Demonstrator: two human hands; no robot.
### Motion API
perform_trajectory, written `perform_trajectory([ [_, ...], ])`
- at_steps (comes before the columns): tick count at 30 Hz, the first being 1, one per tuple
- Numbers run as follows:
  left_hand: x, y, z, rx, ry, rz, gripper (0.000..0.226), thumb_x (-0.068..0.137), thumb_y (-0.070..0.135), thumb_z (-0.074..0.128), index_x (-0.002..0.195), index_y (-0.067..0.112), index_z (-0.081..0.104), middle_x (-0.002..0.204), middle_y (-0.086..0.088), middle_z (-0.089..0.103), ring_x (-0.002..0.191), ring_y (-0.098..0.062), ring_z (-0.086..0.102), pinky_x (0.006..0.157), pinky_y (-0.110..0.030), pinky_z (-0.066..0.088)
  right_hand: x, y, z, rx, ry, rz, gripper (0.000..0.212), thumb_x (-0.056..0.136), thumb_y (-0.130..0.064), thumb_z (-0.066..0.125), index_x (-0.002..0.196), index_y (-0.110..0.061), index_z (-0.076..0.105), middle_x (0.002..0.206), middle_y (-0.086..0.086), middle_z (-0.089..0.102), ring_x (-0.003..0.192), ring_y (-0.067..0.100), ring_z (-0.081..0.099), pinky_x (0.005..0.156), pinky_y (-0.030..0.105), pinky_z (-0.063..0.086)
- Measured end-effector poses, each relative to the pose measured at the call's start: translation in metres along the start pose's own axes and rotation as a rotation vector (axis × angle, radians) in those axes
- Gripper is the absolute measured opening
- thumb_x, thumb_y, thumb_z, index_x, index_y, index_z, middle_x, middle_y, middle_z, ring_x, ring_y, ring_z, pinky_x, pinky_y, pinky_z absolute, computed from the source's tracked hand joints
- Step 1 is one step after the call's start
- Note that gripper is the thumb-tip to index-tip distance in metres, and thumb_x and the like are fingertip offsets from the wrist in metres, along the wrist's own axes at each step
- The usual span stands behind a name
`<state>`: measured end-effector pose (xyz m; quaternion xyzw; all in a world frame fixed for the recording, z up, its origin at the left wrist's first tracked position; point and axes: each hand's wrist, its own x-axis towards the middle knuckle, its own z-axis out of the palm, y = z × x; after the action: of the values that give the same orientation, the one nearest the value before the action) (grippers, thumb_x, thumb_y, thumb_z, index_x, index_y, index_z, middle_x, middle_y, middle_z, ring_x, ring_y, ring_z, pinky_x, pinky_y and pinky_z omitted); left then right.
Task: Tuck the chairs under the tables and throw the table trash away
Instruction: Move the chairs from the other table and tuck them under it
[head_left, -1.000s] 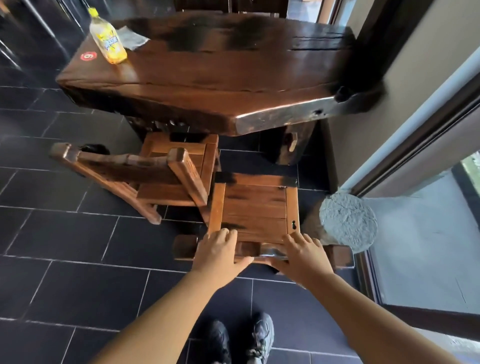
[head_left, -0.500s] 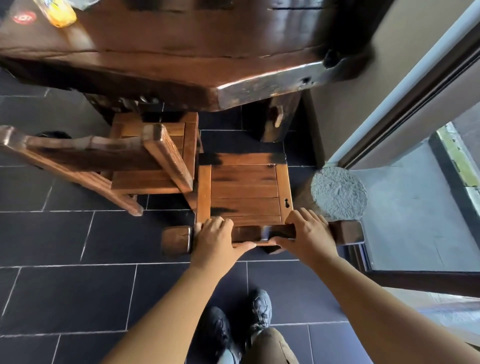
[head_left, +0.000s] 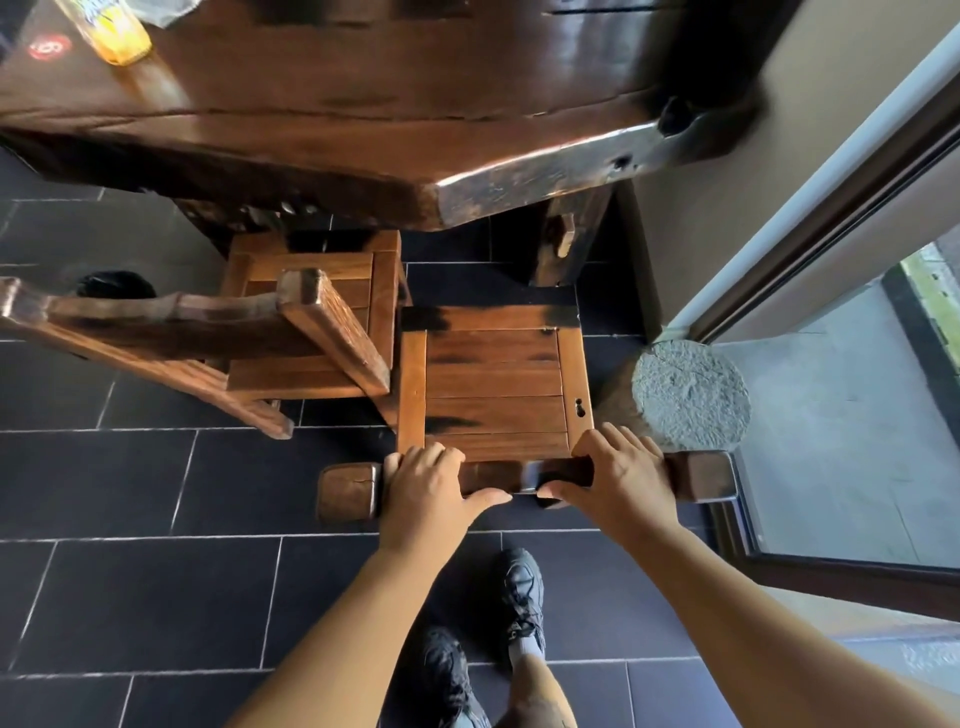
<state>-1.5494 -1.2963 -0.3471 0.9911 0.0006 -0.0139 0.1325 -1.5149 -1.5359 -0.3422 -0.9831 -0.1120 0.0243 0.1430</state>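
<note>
Gripping the top rail (head_left: 524, 475) of the chair (head_left: 493, 395) with left hand (head_left: 428, 488) and right hand (head_left: 618, 480) both curled round it, I judged the solid wood heavy and stiff, its seat standing just before the tabletop's (head_left: 363, 119) near edge.

- Desk (head_left: 467, 104), top of frame: yellow bottle (head_left: 111, 31), red sticker (head_left: 45, 49), crumpled scrap (head_left: 166, 10) at upper left.
- Tiled floor (head_left: 156, 597): centre chair (head_left: 493, 384), left chair (head_left: 311, 358), grey stone (head_left: 691, 395) at right.

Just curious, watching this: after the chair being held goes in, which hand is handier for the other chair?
Probably the left hand: the other chair stands to its left, while the right hand grips the held chair farther away.
</note>
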Motion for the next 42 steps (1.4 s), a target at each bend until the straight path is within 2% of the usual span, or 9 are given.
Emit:
perform_trajectory([
  [6,0.029,-0.005,-0.005,0.011,-0.018,-0.023,0.074,0.067,0.085,0.046,0.089,0.019,0.071,0.087,0.004,0.068,0.086,-0.022,0.062,0.079,-0.04,0.039,0.031,-0.001,-0.003,0.026,0.009,-0.009,0.068,0.06,-0.084,0.049,0.081,-0.02,0.061,0.084,-0.005,0.06,0.085,0.024,0.06,0.074,0.042,0.048],
  [12,0.06,-0.014,-0.012,-0.004,-0.03,-0.029,0.071,0.069,0.083,0.054,0.094,0.019,0.071,0.093,0.004,0.068,0.094,-0.022,0.061,0.084,-0.039,0.035,0.061,-0.003,0.0,0.025,0.007,-0.013,0.06,0.06,-0.073,0.071,0.082,-0.019,0.061,0.086,-0.003,0.061,0.088,0.026,0.06,0.076,0.039,0.046],
  [19,0.091,-0.024,-0.015,0.046,-0.033,-0.017,0.074,0.071,0.085,0.05,0.101,0.02,0.07,0.098,0.003,0.069,0.097,-0.021,0.061,0.087,-0.04,0.039,0.09,-0.007,0.0,0.014,-0.008,0.009,0.061,0.063,-0.076,0.067,0.088,-0.021,0.063,0.092,-0.004,0.062,0.093,0.024,0.06,0.08,0.039,0.043],
  [22,0.103,-0.028,-0.016,0.044,-0.033,-0.002,0.074,0.073,0.085,0.049,0.1,0.019,0.07,0.097,0.002,0.069,0.095,-0.021,0.061,0.086,-0.04,0.039,0.108,-0.009,-0.007,0.038,-0.047,0.006,0.056,0.064,-0.069,0.076,0.092,-0.022,0.064,0.095,-0.005,0.063,0.097,0.024,0.06,0.082,0.038,0.042],
  [28,0.121,-0.03,-0.017,0.073,-0.038,0.016,0.072,0.074,0.084,0.049,0.096,0.019,0.069,0.093,0.001,0.068,0.091,-0.022,0.061,0.083,-0.04,0.039,0.137,-0.011,-0.019,0.091,-0.144,-0.002,0.053,0.062,-0.065,0.082,0.09,-0.024,0.065,0.091,-0.01,0.06,0.096,0.019,0.061,0.069,0.032,0.03],
  [32,0.127,-0.032,-0.016,0.091,-0.025,0.037,0.074,0.074,0.084,0.042,0.092,0.017,0.068,0.089,0.0,0.067,0.087,-0.023,0.061,0.081,-0.041,0.041,0.142,-0.01,-0.019,0.077,-0.155,-0.007,0.053,0.062,-0.066,0.081,0.088,-0.023,0.064,0.086,-0.015,0.05,0.095,0.019,0.06,0.066,0.032,0.03],
  [36,0.138,-0.03,-0.018,0.068,-0.034,0.022,0.076,0.072,0.084,0.042,0.093,0.016,0.069,0.091,-0.001,0.069,0.089,-0.025,0.062,0.083,-0.042,0.042,0.152,-0.009,-0.022,0.112,-0.148,-0.009,0.051,0.061,-0.065,0.082,0.088,-0.025,0.065,0.087,-0.018,0.049,0.094,0.018,0.06,0.067,0.032,0.033],
  [39,0.15,-0.029,-0.02,0.069,-0.039,0.012,0.078,0.07,0.085,0.042,0.095,0.016,0.069,0.093,0.0,0.068,0.089,-0.025,0.061,0.084,-0.042,0.04,0.164,-0.006,-0.024,0.122,-0.174,-0.002,0.047,0.062,-0.066,0.08,0.08,-0.03,0.055,0.085,-0.018,0.047,0.092,0.014,0.058,0.069,0.033,0.038],
  [42,0.161,-0.028,-0.021,0.065,-0.034,0.003,0.077,0.072,0.084,0.048,0.1,0.017,0.07,0.099,-0.001,0.069,0.093,-0.024,0.062,0.087,-0.042,0.041,0.177,-0.003,-0.024,0.093,-0.178,-0.007,0.052,0.063,-0.07,0.077,0.083,-0.024,0.06,0.086,-0.017,0.051,0.09,0.013,0.058,0.068,0.032,0.036],
])
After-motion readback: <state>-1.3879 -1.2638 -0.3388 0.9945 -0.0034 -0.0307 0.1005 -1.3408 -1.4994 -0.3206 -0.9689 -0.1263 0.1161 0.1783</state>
